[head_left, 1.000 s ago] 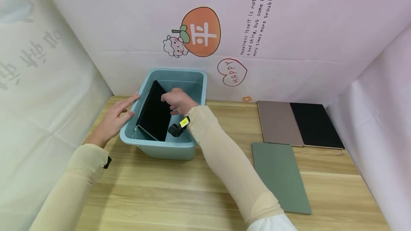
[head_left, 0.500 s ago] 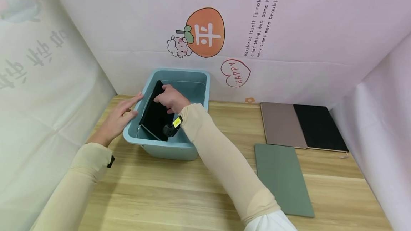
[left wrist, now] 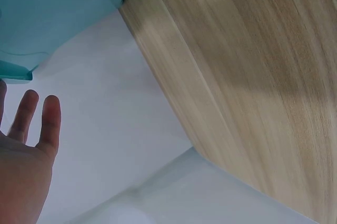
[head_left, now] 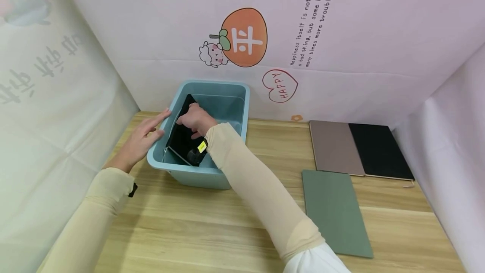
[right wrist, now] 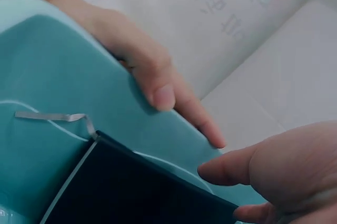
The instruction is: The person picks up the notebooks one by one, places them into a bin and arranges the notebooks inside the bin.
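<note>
A wooden table (head_left: 197, 226) lies under both arms. On it, between the two hands, stands a blue tub (head_left: 212, 176), pushed up near the wall with the pictures.

Inside the tub a black notebook (head_left: 181, 138) leans tilted against the tub wall closest to the left hand. Its top corner sticks up near the far rim. A thin grey ribbon (right wrist: 58, 116) hangs from it, seen in the right wrist view.

Far off past the right arm, three more notebooks lie flat on the table. The green notebook (head_left: 335, 212) is closest to the person. Behind it, a brown notebook (head_left: 335, 146) and another black notebook (head_left: 379, 151) lie touching side by side.

The left hand (head_left: 140, 142) is outside the tub. Its fingers (right wrist: 158, 84) are straight and lie flat on the tub's rim and outer wall.

The right hand (head_left: 195, 119) is down inside the tub. Its fingers are bent onto the upper part of the leaning black notebook, thumb (right wrist: 224, 169) near the edge. It touches the notebook, but I cannot tell if it is pinching it or only pressing on it.
</note>
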### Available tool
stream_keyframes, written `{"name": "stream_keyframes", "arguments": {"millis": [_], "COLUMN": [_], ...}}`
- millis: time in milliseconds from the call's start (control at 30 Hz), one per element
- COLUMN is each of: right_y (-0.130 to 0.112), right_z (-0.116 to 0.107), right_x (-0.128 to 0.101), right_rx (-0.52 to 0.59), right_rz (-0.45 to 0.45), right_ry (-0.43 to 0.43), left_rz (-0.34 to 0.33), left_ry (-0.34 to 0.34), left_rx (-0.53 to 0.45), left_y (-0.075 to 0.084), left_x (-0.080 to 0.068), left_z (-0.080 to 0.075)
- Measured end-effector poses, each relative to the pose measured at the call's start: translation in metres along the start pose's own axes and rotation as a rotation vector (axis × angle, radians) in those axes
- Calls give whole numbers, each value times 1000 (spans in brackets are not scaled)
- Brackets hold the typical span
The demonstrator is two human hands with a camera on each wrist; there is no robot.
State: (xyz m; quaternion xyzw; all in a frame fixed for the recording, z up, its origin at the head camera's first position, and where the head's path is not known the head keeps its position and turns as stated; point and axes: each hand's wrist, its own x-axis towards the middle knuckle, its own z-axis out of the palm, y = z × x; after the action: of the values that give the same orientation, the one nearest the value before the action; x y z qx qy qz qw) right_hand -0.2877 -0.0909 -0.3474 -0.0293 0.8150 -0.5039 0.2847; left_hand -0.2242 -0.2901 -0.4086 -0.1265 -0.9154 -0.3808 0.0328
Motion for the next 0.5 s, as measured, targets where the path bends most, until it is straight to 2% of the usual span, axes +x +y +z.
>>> {"name": "stream_keyframes", "arguments": {"millis": [267,500], "right_y": [5,5], "right_z": [10,13], "right_x": [9,6], "right_rx": [-14,-14], "right_rz": [6,-24], "right_ry": [-5,-40], "left_rz": [6,7], "left_ry": [4,12], "left_rx": [5,12], "left_y": [2,3], "left_x": [-1,-1], "left_z": [0,0]}}
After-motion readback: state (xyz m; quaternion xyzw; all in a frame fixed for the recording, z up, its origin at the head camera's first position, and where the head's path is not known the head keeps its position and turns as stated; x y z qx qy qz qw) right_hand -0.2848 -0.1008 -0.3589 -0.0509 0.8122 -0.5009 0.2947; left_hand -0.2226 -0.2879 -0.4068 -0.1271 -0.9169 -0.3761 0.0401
